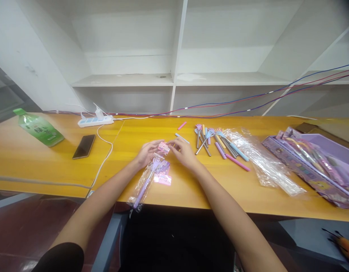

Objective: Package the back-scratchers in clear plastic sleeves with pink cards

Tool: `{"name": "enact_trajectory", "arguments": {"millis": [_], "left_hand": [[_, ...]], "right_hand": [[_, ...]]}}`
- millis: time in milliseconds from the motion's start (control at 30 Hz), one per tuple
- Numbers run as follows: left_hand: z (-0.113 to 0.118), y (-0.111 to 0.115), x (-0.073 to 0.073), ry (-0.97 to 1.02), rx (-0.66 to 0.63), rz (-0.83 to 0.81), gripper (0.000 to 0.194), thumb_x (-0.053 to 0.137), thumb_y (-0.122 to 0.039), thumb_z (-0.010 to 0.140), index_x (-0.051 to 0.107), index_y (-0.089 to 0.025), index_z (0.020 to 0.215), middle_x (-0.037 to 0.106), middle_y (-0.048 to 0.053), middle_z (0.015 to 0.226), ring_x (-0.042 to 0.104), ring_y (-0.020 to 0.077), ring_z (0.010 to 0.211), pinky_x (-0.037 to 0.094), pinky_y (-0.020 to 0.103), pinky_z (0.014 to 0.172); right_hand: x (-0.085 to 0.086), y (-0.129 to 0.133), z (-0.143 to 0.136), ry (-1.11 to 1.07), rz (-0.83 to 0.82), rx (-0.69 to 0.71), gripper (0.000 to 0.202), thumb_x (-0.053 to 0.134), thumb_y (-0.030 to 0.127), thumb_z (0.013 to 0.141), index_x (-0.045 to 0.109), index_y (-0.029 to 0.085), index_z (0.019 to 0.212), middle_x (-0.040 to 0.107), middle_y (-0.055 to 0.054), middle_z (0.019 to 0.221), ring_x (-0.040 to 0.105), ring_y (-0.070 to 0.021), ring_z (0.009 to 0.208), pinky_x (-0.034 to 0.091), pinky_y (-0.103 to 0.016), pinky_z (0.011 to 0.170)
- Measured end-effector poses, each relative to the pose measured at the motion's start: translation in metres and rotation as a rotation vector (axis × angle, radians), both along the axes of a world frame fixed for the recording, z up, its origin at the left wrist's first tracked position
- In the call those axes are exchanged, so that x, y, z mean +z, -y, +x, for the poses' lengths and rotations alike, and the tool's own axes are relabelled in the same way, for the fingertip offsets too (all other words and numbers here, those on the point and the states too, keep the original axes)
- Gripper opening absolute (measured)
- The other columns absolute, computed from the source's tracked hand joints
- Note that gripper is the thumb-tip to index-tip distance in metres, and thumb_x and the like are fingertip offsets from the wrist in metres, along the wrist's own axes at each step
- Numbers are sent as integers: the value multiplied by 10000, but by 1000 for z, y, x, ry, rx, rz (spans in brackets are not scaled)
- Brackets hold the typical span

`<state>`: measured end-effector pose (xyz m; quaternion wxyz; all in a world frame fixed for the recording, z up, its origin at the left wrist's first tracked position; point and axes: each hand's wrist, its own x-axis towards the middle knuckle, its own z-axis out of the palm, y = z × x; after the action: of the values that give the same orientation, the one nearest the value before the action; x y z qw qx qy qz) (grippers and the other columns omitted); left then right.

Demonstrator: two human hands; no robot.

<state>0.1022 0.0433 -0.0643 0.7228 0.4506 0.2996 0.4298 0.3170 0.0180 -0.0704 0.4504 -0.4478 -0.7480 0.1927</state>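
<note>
Left hand (147, 153) and right hand (182, 151) pinch a pink card (163, 148) from opposite sides, presumably to steady it. Bagged lavender back scratcher (144, 187) lies just below on the worktop (188, 192), claw end toward the hands, probably for easy reach.

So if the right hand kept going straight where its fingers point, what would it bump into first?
Probably the small pink card at the fingertips; the right hand may already touch it. Beyond that is the left hand, though depth is hard to judge.
</note>
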Motion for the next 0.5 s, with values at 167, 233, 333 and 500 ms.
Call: {"name": "enact_trajectory", "arguments": {"millis": [167, 233, 333, 500], "left_hand": [[0, 0, -1, -6, 8, 5, 460, 664, -230, 761, 766, -144, 1202, 766, 140, 1206, 722, 278, 1062, 573, 416, 942], [0, 1, 0, -5, 0, 13, 469, 675, -234, 754, 767, -144, 1206, 769, 140, 1198, 729, 279, 1037, 569, 420, 945], [0, 3, 2, -9, -19, 18, 490, 686, -255, 756, 761, -146, 1228, 766, 142, 1209, 732, 279, 1023, 562, 414, 938], [0, 3, 1, -10, -38, 25, 516, 699, -260, 752, 753, -146, 1252, 740, 152, 1285, 710, 281, 1076, 546, 377, 904]], "right_hand": [[-3, -1, 0, -33, 52, 28, 211, 579, 326, 1023, 753, 226, 1087, 594, -49, 924, 593, -191, 786, 490, -319, 696], [-3, -1, 0, -40, 47, 31, 200, 593, 328, 1015, 750, 225, 1083, 589, -43, 916, 582, -181, 753, 493, -317, 684], [-2, 0, 0, -55, 24, 30, 202, 617, 350, 1003, 742, 221, 1097, 584, -40, 929, 557, -162, 699, 498, -315, 665], [-3, 1, -2, -56, -21, 72, 196, 634, 364, 992, 753, 235, 1080, 566, -43, 968, 567, -162, 734, 509, -317, 683]]}}
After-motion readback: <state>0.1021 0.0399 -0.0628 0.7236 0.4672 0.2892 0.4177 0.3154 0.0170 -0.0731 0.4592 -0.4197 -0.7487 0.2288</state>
